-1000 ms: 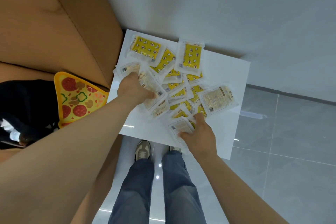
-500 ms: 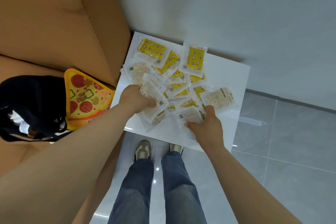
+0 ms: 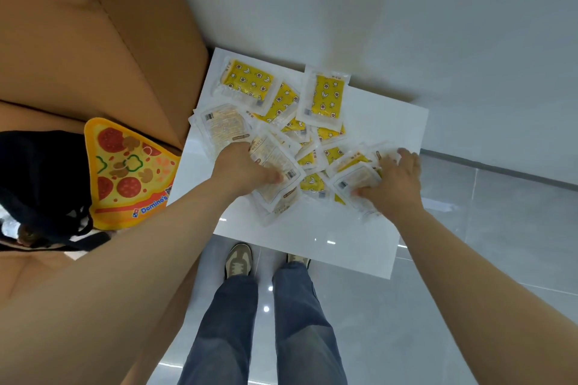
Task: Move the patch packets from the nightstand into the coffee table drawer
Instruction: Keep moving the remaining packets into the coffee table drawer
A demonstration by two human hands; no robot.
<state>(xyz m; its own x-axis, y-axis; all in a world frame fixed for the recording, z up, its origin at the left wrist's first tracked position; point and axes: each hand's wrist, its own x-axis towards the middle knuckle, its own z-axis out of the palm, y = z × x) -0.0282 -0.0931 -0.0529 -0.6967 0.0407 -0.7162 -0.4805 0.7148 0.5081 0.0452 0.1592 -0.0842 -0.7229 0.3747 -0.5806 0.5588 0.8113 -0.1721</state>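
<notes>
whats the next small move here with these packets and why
Probably draw both hands toward each other to bunch the pile. The left hand grips a few patch packets, the right hand lies spread on others, and several sit untouched farther back on the nightstand.

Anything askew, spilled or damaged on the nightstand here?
Nothing looks damaged. The patch packets lie in a loose, overlapping heap on the white nightstand, at mixed angles, some face down; one slightly overhangs the left edge. The left hand grips some; the right hand touches others.
</notes>
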